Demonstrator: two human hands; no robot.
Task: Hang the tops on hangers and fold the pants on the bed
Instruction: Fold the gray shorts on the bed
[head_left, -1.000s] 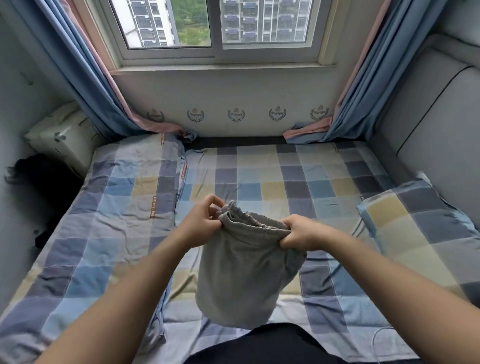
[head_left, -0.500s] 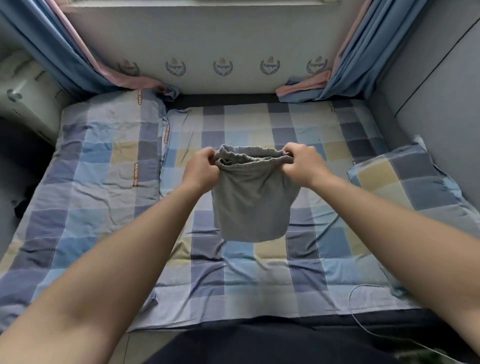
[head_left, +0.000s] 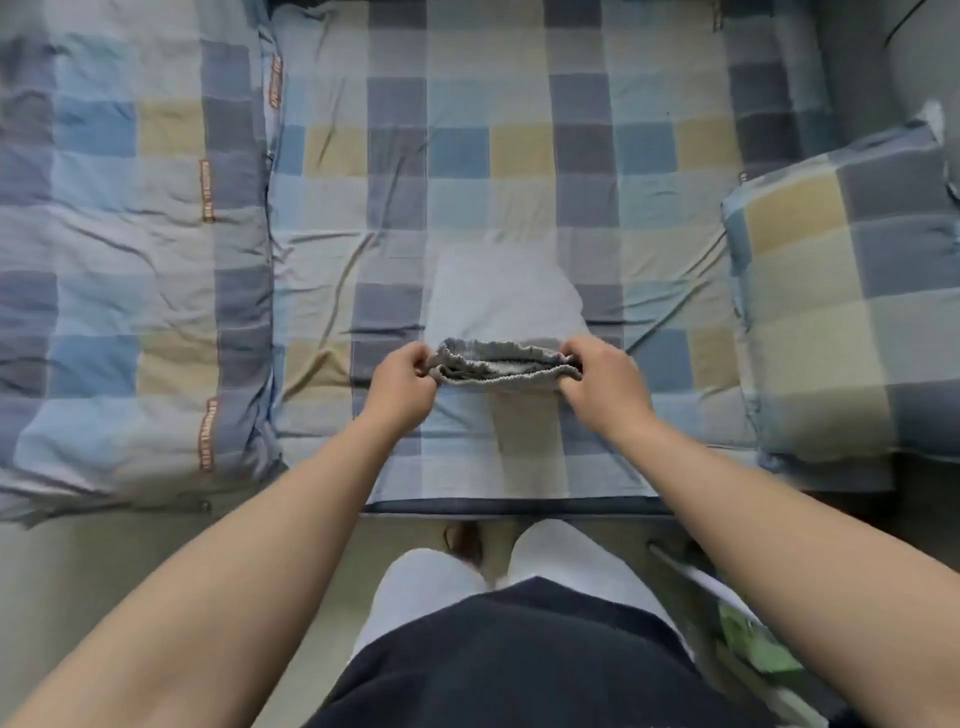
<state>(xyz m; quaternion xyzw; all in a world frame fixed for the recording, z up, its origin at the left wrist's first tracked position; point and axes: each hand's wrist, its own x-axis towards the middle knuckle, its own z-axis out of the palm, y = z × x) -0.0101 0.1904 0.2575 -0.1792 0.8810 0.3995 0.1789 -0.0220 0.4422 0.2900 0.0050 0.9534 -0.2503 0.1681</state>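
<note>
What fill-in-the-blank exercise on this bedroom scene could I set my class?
1. The left hand and the right hand each grip the pants by the elastic ____.
2. The pants are ____ in colour.
3. The pillow lies on the person's ____ side.

Missing words: waistband; grey; right.
</note>
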